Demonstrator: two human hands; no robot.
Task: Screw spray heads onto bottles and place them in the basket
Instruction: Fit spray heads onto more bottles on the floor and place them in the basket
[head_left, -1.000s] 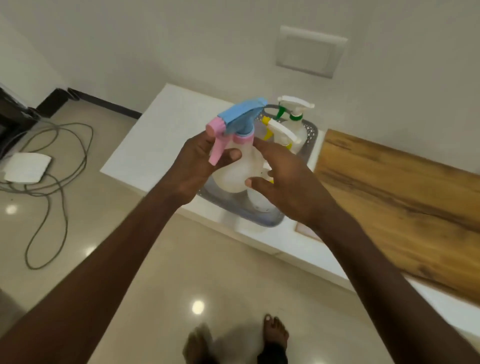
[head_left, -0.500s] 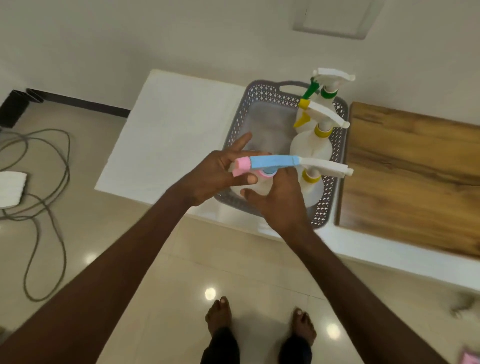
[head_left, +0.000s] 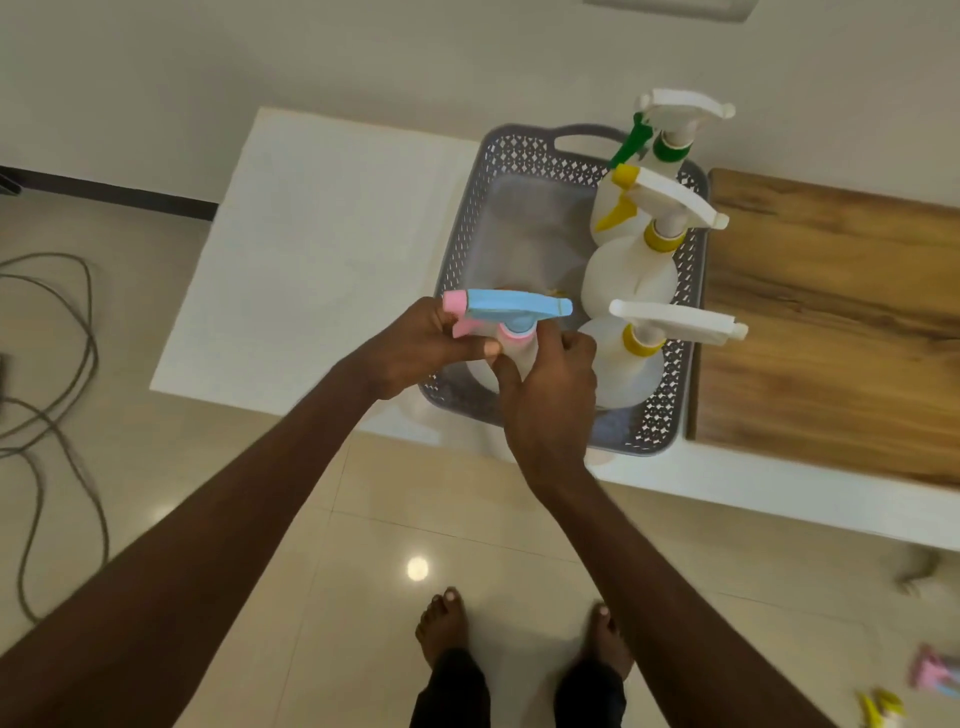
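A white bottle with a blue and pink spray head is held upright over the near left corner of the grey perforated basket. My left hand grips the pink trigger and the neck. My right hand is curled round the bottle's body, hiding most of it. Three white bottles stand in the basket's right side: one with a green collar at the back, two with yellow collars in front of it.
The basket sits on a white low table against the wall. A wooden board lies to its right. Cables trail on the tiled floor at left. Loose spray heads lie on the floor at lower right. My bare feet stand below.
The view has tilted down over the basket. The blue and pink bottle has come lower and nearer the basket's near left corner, with both hands still on it.
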